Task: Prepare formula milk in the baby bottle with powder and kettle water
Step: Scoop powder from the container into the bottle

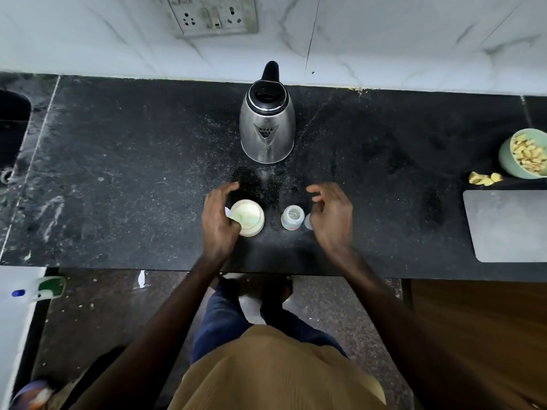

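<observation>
Our left hand (220,220) curls round the left side of the open powder jar (248,217), thumb on it, holding it. Farther back stands the shiny kettle (266,125) with its lid up. The little baby bottle (292,217) stands open on the black counter (118,173), between our hands. Our right hand (331,216) hangs just beside it, fingers loose and bent, holding nothing. Far right sits a green bowl (524,153).

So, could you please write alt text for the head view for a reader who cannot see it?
Seen from above, a person's left hand curls beside an open powder jar while the right hand hovers by a small uncapped baby bottle on a black counter. A steel kettle stands behind them.
</observation>
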